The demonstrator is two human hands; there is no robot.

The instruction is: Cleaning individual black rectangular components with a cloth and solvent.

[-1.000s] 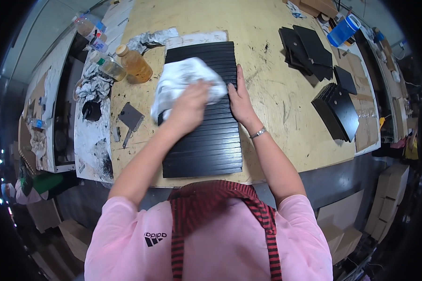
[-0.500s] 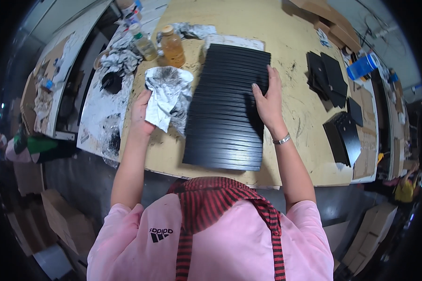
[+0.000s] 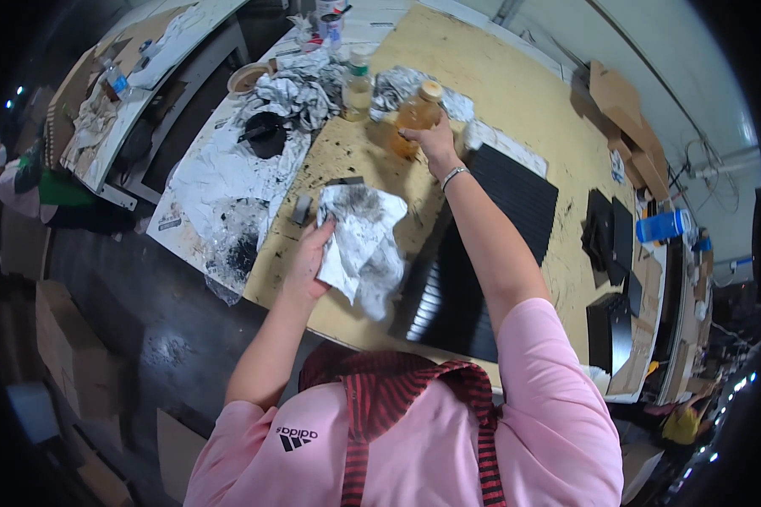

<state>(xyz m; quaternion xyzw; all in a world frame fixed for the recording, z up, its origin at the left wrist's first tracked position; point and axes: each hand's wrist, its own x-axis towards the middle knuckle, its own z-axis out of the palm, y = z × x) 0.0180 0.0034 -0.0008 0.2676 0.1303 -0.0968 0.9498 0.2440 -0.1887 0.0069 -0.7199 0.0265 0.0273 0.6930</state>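
A white cloth [image 3: 359, 241] smudged with black hangs from my left hand [image 3: 309, 262], whose fingers are closed on its edge. My right hand [image 3: 435, 144] reaches across the table and is wrapped round a clear bottle [image 3: 414, 117] of amber liquid with a pale cap. Beneath my right forearm lies a row of black, thin-edged panels [image 3: 516, 198], packed side by side; my arm hides part of it. Just left of the amber bottle stands another bottle [image 3: 358, 89] with a green-banded neck and pale yellow liquid.
Crumpled, stained cloths [image 3: 300, 89] and a black bowl-like container [image 3: 265, 135] sit on the white-covered side at left. Black plates [image 3: 600, 232] lie stacked at the right, near a blue bottle [image 3: 661, 226]. Cardboard pieces [image 3: 621, 118] stand at the far right edge.
My right hand has left the black panels and taken hold of the amber bottle. The cloth is still in my left hand. The whole view has shifted and turned.
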